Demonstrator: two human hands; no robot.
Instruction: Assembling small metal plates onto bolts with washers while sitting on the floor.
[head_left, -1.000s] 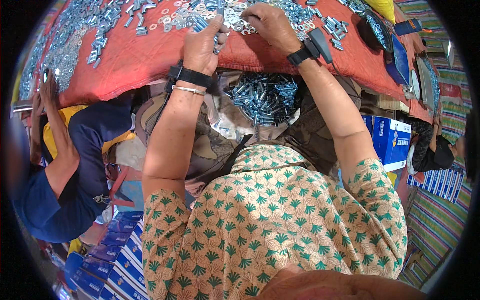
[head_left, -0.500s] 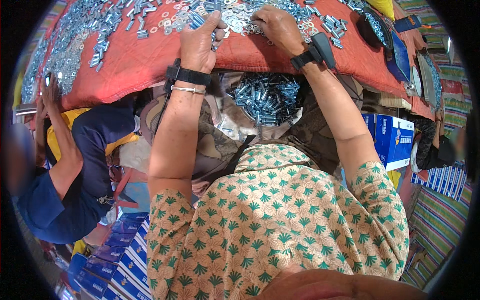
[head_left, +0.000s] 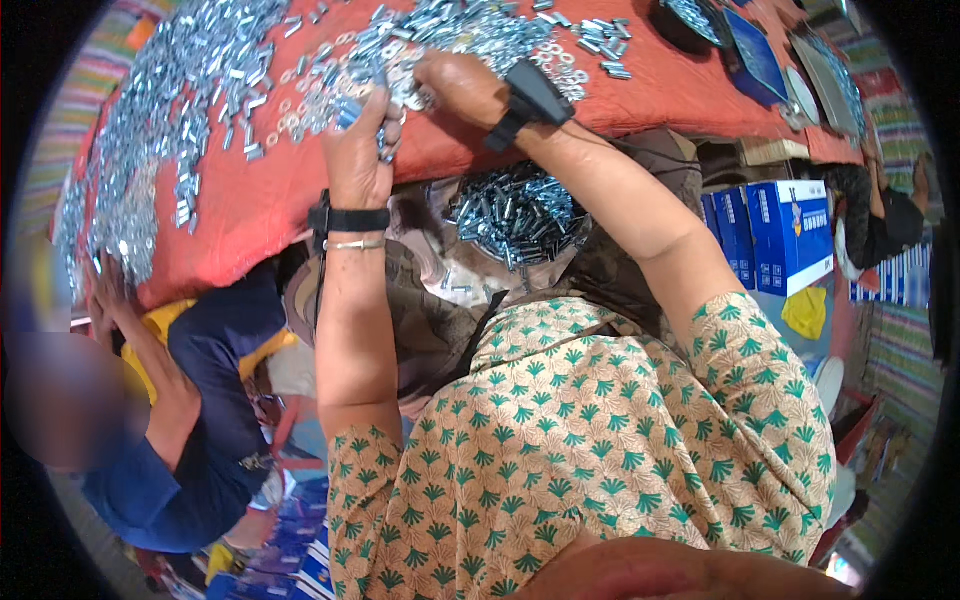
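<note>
My left hand (head_left: 358, 158) is closed around several short silver metal sleeves (head_left: 349, 112), with one longer piece standing up between thumb and fingers. Close to its right, my right hand (head_left: 462, 92) is bent over the washers with its fingers curled together. Its fingertips point toward the left hand, and whatever they pinch is hidden. Flat round washers (head_left: 292, 122) lie scattered around both hands on the red cloth (head_left: 265, 195). Beyond them spreads a heap of metal sleeves (head_left: 480, 36). A bowl of dark, shiny metal fasteners (head_left: 515, 215) rests at my lap, below the table edge.
At the left, another person's hands (head_left: 110, 290) are at a large pile of small metal parts (head_left: 125, 240). A black bowl (head_left: 690, 22) and a blue tray (head_left: 752, 60) stand at the far right. Blue-and-white boxes (head_left: 790, 235) are stacked beside my right arm.
My right hand has moved left, nearer to my left hand. The left hand still holds the sleeves. The whole view has shifted and turned slightly.
</note>
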